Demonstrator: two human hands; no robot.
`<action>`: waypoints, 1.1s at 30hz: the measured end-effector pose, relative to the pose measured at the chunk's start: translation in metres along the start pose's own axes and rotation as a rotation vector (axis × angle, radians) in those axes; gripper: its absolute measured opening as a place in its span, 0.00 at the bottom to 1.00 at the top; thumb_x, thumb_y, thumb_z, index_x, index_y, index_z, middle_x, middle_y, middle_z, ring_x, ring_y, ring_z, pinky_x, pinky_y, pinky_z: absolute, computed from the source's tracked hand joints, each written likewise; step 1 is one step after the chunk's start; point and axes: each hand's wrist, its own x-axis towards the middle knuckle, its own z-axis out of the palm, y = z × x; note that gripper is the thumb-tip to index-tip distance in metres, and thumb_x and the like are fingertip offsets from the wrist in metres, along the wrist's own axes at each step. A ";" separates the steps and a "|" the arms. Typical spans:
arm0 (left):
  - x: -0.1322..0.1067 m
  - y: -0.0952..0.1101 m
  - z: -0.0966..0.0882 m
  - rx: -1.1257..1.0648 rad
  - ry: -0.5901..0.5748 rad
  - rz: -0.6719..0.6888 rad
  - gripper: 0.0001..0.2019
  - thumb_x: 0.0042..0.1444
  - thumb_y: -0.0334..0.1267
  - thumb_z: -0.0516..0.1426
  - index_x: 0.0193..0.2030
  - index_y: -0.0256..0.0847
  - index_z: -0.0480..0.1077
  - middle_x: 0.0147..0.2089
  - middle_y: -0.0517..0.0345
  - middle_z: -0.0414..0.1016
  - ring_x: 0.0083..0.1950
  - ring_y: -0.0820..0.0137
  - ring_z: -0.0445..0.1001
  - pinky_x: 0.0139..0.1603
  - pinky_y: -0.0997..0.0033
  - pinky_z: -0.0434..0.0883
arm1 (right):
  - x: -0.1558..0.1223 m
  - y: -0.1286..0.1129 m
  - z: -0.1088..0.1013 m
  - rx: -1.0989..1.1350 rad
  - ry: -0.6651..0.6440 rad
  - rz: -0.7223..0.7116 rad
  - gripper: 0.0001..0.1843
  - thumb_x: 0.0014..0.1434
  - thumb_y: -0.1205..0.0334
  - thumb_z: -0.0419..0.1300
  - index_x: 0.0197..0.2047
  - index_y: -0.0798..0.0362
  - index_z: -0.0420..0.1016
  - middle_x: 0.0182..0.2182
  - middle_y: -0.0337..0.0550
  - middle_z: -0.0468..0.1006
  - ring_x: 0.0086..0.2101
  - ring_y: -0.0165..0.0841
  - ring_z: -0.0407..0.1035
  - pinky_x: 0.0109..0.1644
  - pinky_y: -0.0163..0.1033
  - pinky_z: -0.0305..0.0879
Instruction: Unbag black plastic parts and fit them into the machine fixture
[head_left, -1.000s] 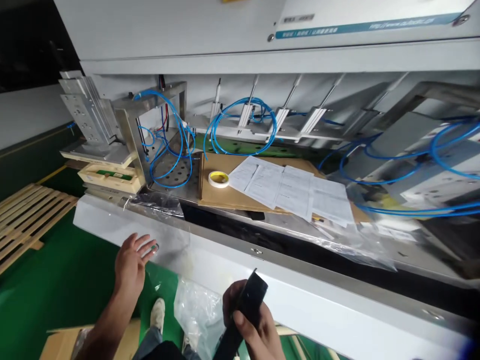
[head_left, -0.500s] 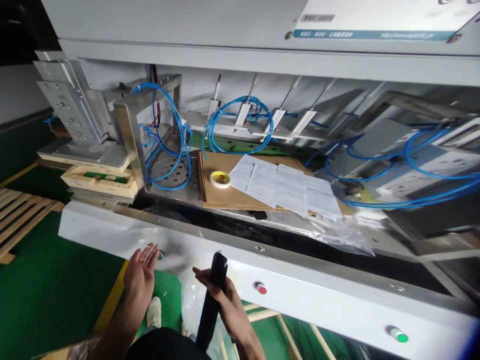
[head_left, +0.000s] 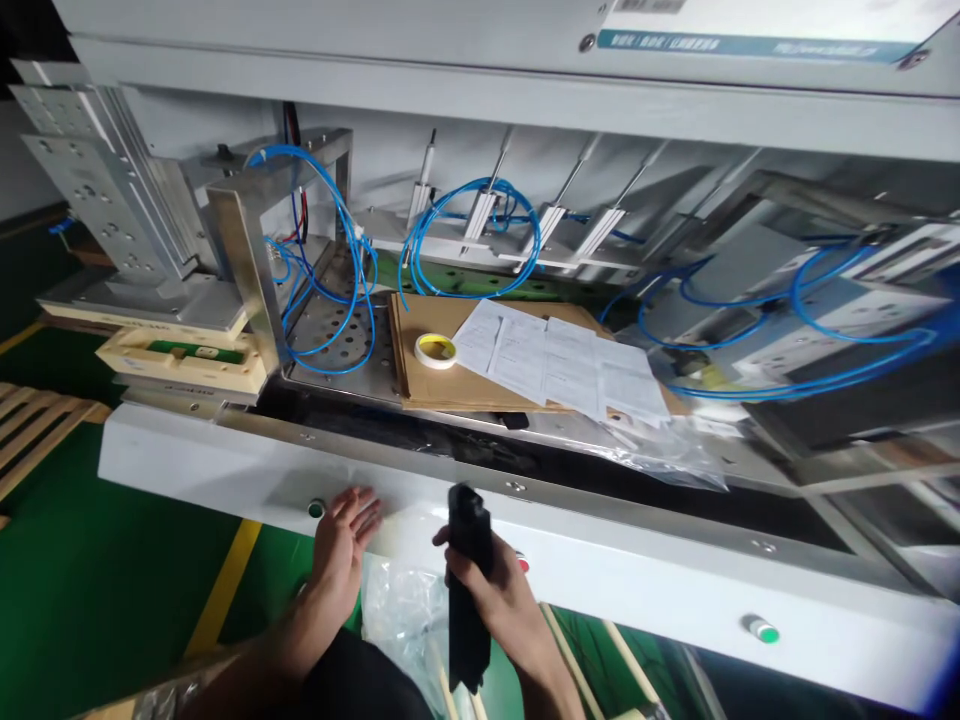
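Observation:
A long black bar-shaped part (head_left: 470,600) is gripped in my right hand (head_left: 504,590), held in front of the machine's white front panel (head_left: 615,570). The thumb lies across it and the fingers go round behind. What kind of part it is I cannot make out. To its left my left hand (head_left: 346,530) holds nothing, fingers apart, close to the panel and just right of a green button (head_left: 316,509). Partly behind my right hand shows a red button (head_left: 523,563).
On the machine bed lie cardboard sheets (head_left: 420,385), a tape roll (head_left: 436,350) and printed papers (head_left: 562,360). Blue air hoses (head_left: 538,240) loop behind. A cream fixture block (head_left: 180,365) stands left. Clear plastic (head_left: 405,615) hangs below the panel; another green button (head_left: 765,630) sits right.
Both hands have moved right along the panel. The black part has turned more upright and shows a broader face, and my left hand is now right of the green button. The view has shifted slightly.

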 end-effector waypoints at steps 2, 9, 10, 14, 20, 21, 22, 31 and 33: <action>0.001 -0.004 0.004 -0.005 -0.028 -0.039 0.10 0.69 0.28 0.57 0.55 0.38 0.72 0.59 0.41 0.81 0.54 0.64 0.84 0.61 0.63 0.80 | 0.007 0.002 0.010 0.004 -0.068 0.012 0.26 0.55 0.44 0.67 0.48 0.55 0.80 0.29 0.40 0.76 0.31 0.36 0.69 0.37 0.42 0.67; -0.005 0.006 -0.035 0.153 0.071 -0.134 0.06 0.70 0.31 0.58 0.51 0.32 0.73 0.50 0.37 0.82 0.41 0.65 0.85 0.43 0.68 0.83 | 0.032 0.035 0.024 -0.103 0.022 -0.020 0.20 0.56 0.44 0.64 0.40 0.53 0.73 0.29 0.39 0.74 0.33 0.37 0.69 0.38 0.42 0.67; -0.004 0.011 -0.043 0.177 0.089 -0.113 0.07 0.71 0.32 0.57 0.51 0.33 0.72 0.50 0.38 0.82 0.41 0.65 0.85 0.42 0.68 0.83 | 0.032 0.037 0.024 -0.107 0.019 -0.023 0.19 0.57 0.45 0.64 0.40 0.53 0.73 0.29 0.39 0.74 0.33 0.37 0.69 0.38 0.42 0.67; 0.004 0.027 -0.061 0.291 0.098 0.058 0.09 0.69 0.37 0.59 0.51 0.34 0.71 0.47 0.41 0.82 0.37 0.66 0.84 0.37 0.69 0.81 | 0.030 0.041 0.023 -0.106 0.011 -0.018 0.19 0.58 0.45 0.63 0.40 0.53 0.72 0.28 0.39 0.75 0.32 0.37 0.71 0.38 0.43 0.67; 0.016 0.032 -0.055 0.348 0.097 0.065 0.21 0.55 0.47 0.68 0.47 0.33 0.72 0.37 0.47 0.81 0.25 0.70 0.76 0.27 0.71 0.76 | 0.026 0.047 0.021 -0.093 0.057 0.044 0.25 0.59 0.40 0.61 0.44 0.54 0.72 0.30 0.41 0.76 0.32 0.39 0.73 0.37 0.44 0.68; 0.015 0.031 -0.056 0.349 0.103 0.038 0.23 0.53 0.48 0.70 0.47 0.34 0.72 0.35 0.49 0.81 0.23 0.71 0.75 0.26 0.72 0.75 | 0.025 0.048 0.020 -0.087 0.071 0.054 0.25 0.58 0.40 0.61 0.44 0.55 0.72 0.30 0.42 0.76 0.32 0.39 0.72 0.38 0.45 0.68; 0.014 0.030 -0.059 0.349 0.110 0.011 0.25 0.50 0.50 0.71 0.46 0.35 0.72 0.34 0.51 0.80 0.22 0.72 0.74 0.25 0.73 0.73 | 0.024 0.048 0.019 -0.081 0.082 0.057 0.25 0.58 0.39 0.61 0.44 0.55 0.73 0.30 0.42 0.76 0.32 0.39 0.72 0.38 0.45 0.68; -0.021 0.031 -0.076 0.712 -0.304 0.078 0.29 0.52 0.68 0.66 0.33 0.39 0.72 0.27 0.55 0.74 0.25 0.69 0.74 0.26 0.72 0.70 | 0.004 0.008 0.041 0.116 0.160 0.009 0.21 0.54 0.43 0.70 0.37 0.52 0.73 0.27 0.38 0.74 0.31 0.34 0.65 0.36 0.41 0.64; -0.034 0.035 -0.064 0.805 -0.494 0.146 0.25 0.59 0.62 0.64 0.46 0.39 0.77 0.43 0.48 0.82 0.43 0.62 0.81 0.44 0.68 0.77 | 0.008 0.002 0.059 0.325 0.102 -0.025 0.23 0.54 0.41 0.71 0.38 0.52 0.73 0.27 0.38 0.74 0.29 0.33 0.65 0.35 0.40 0.64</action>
